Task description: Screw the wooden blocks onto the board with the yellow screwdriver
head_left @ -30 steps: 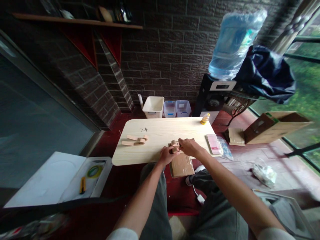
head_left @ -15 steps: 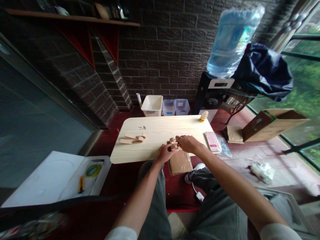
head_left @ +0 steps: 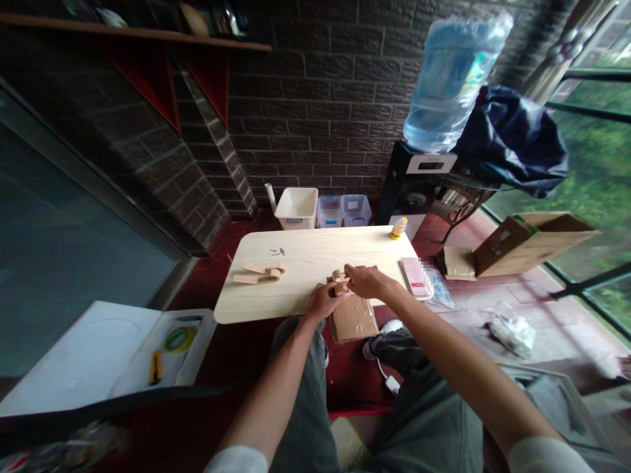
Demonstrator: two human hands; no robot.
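Note:
At the table's near edge, my left hand (head_left: 325, 301) is closed around a small light wooden piece (head_left: 340, 289) with a rounded end. Close beside it, my right hand (head_left: 365, 281) has its fingers pinched together against the wood; whatever is in them is hidden. Under both hands lies a flat cardboard piece (head_left: 353, 320), sticking out past the table edge. Two similar wooden pieces with rounded ends, one of them the nearer wooden piece (head_left: 249, 279), lie on the left of the table. Several small dark bits that look like screws (head_left: 279, 251) are behind them.
The pale wooden table (head_left: 315, 243) carries a yellow-capped bottle (head_left: 398, 228) and a pink-screened phone-like object (head_left: 415, 276) at the right. Plastic bins (head_left: 297, 207) stand behind it. An open white box (head_left: 170, 368) sits at left, a cardboard box (head_left: 522, 246) at right.
The whole view has shifted slightly. Both hands stay at the same spot on the wooden piece, with hardly any visible movement.

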